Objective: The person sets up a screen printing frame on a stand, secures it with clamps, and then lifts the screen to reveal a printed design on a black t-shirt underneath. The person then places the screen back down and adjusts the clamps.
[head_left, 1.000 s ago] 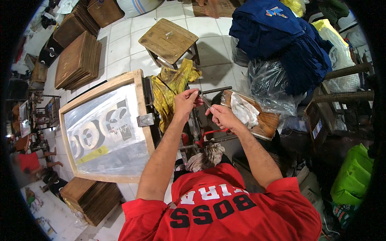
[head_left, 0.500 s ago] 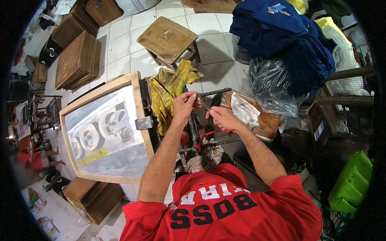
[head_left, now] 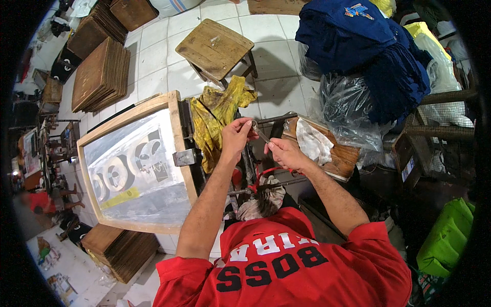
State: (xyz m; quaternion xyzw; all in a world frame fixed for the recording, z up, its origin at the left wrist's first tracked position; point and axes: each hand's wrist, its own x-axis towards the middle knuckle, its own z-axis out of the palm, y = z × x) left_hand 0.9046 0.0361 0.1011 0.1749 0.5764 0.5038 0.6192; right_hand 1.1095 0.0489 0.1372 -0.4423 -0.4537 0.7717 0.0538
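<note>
A slim metal wrench (head_left: 261, 134) slants between my two hands, above the dark metal rods of a frame. My left hand (head_left: 237, 137) pinches around its upper end, close to the tip of a metal bar (head_left: 276, 118). Around the lower end, the fingers of my right hand (head_left: 285, 153) are closed. My fingers partly cover both ends, so whether the wrench sits on a nut cannot be seen. Just left of my left hand, a stained yellow cloth (head_left: 217, 110) drapes over the frame. A wood-framed printing screen (head_left: 179, 123) is held by a metal clamp (head_left: 184, 157).
Beyond the frame stands a wooden stool (head_left: 215, 45). Right of my hands, a white rag (head_left: 313, 143) lies on a wooden board (head_left: 343, 156). Dark blue garments (head_left: 358, 41) and clear plastic (head_left: 345, 110) are piled at far right. Stacked brown boards (head_left: 99, 77) stand at left.
The view has shifted slightly. Both hands stay at the wrench, in nearly the same pose, with only a small movement.
</note>
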